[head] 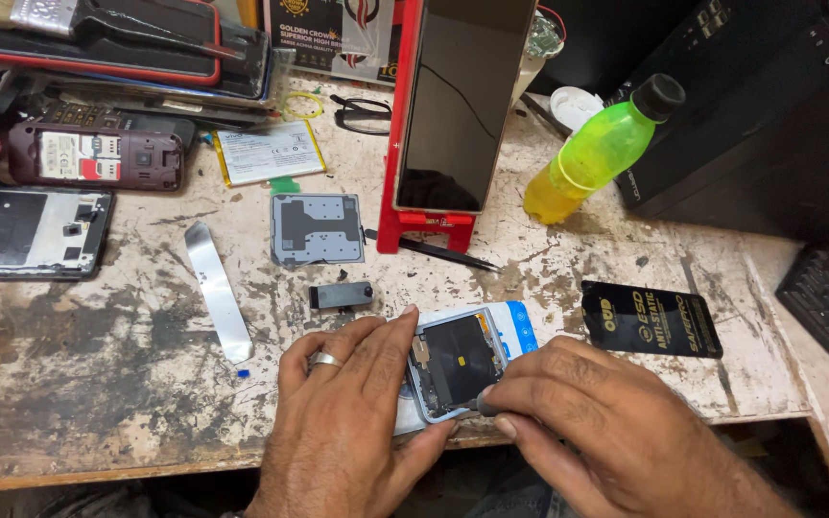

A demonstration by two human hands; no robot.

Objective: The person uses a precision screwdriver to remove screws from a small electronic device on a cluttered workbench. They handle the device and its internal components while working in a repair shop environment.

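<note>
An opened smartphone [458,360] with a light blue frame lies face down near the front edge of the worn workbench [98,384], its dark insides showing. My left hand [347,422], a ring on one finger, presses down on the phone's left side. My right hand [587,422] pinches a thin tool [477,405] whose tip touches the phone's lower right corner; most of the tool is hidden in my fingers.
A grey phone plate [317,228], a small black part [341,295], a metal strip [217,291], a black flat card [651,319], tweezers [448,255], a yellow-green bottle [599,153], a red stand holding a dark screen [462,105] and dismantled phones [31,230].
</note>
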